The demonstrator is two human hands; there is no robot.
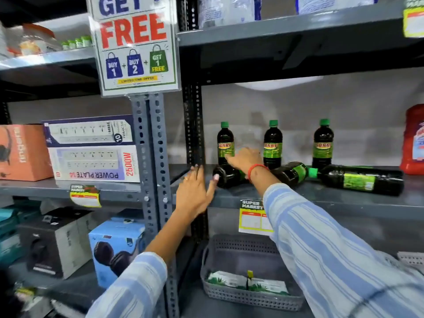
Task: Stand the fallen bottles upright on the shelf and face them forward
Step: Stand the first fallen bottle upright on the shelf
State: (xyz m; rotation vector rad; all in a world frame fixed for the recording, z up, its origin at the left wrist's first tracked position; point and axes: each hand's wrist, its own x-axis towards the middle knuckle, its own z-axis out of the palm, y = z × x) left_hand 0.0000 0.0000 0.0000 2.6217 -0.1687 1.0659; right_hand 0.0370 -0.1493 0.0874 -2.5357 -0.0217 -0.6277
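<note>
Three dark bottles with green caps and green labels stand upright at the back of the grey shelf (321,198): one on the left (225,143), one in the middle (272,144), one on the right (323,144). Three more lie on their sides in front: a left one (226,176) with its base towards me, a middle one (291,173), and a right one (362,180). My left hand (195,191) is open, its thumb touching the left fallen bottle's base. My right hand (244,158) reaches over that bottle, fingers spread against the left upright bottle's label.
A slotted steel post (152,157) and a "Get 1 Free" sign (135,44) stand left of the bay. A red container (413,141) sits at the shelf's right end. Below is a grey basket (250,294) with packets. Boxes fill the left shelves.
</note>
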